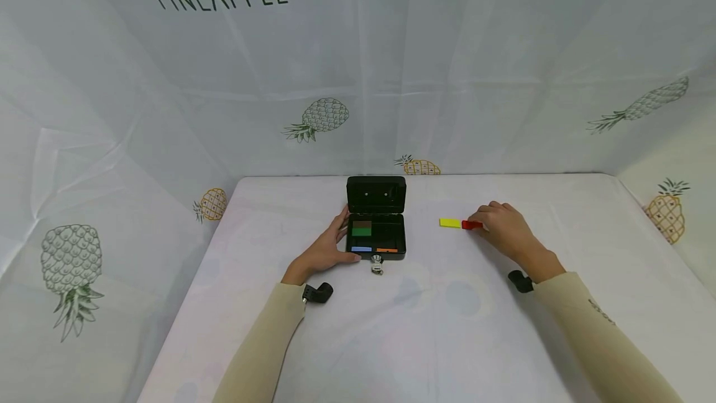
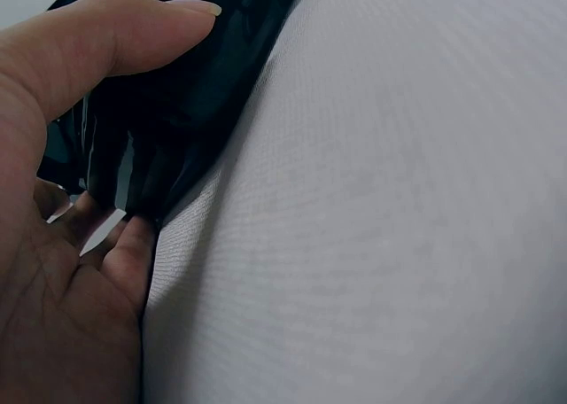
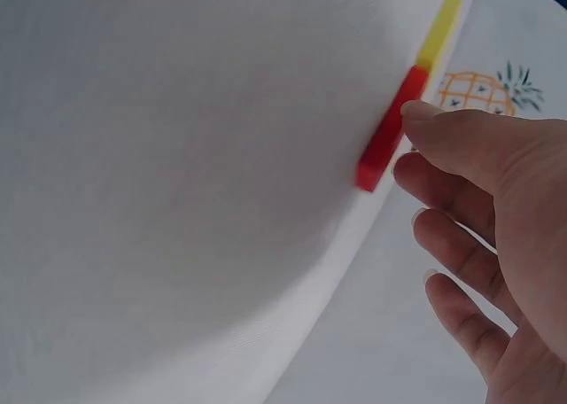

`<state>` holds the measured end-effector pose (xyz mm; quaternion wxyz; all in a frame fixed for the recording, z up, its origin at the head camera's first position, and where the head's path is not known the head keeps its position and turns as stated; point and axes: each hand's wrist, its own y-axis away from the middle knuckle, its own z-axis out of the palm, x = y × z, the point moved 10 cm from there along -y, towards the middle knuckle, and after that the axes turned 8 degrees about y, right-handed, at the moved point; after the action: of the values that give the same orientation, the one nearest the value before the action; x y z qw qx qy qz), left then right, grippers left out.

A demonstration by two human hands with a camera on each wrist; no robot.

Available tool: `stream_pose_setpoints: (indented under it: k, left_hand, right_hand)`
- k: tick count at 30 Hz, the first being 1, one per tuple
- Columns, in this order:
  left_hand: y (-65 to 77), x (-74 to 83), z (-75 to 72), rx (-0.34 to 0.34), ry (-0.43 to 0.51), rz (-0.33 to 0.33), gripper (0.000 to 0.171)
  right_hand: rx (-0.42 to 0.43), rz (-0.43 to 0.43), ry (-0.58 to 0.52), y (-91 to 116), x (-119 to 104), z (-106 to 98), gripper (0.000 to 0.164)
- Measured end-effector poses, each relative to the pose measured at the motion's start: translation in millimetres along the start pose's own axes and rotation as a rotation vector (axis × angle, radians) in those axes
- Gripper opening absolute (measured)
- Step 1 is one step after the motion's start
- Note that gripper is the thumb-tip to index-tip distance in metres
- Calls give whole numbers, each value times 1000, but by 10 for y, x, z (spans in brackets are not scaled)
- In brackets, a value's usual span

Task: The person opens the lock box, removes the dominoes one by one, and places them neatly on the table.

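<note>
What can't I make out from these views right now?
Head: the right end of the red block, hidden by the right hand.
Head: fine detail of the silver clasp, too small.
Left wrist: part of the black box, cut off by the upper edge.
Right wrist: sharp outline of the yellow block, blurred.

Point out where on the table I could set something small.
Try the wide tablecloth patch in front of the black box, between the sleeves, or the narrower gap between box and yellow block. It's crowded at the box's left, where the left hand grips it, and beside the yellow block, where the right hand grips the red block.
</note>
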<state>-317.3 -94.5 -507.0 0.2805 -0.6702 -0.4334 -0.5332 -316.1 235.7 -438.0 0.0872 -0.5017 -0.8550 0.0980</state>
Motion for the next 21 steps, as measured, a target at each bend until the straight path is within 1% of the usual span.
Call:
stream_pose_setpoints:
  k: [5,11,16,21]
  left_hand:
    - [-1,3,0,-11,6,7,125]
    - [-3,13,-6,-19,11,12,124]
    - [-2,17,-8,-16,15,1,124]
    - [-11,12,-6,-13,11,-4,124]
  right_hand:
    - [71,-28,-22,-28,-174,-150,26]
    - [155,-111,-38,-126,-529,-326,28]
    - [162,-189,-51,-238,-826,-340,28]
    - [131,-232,-73,-375,-1091,-307,28]
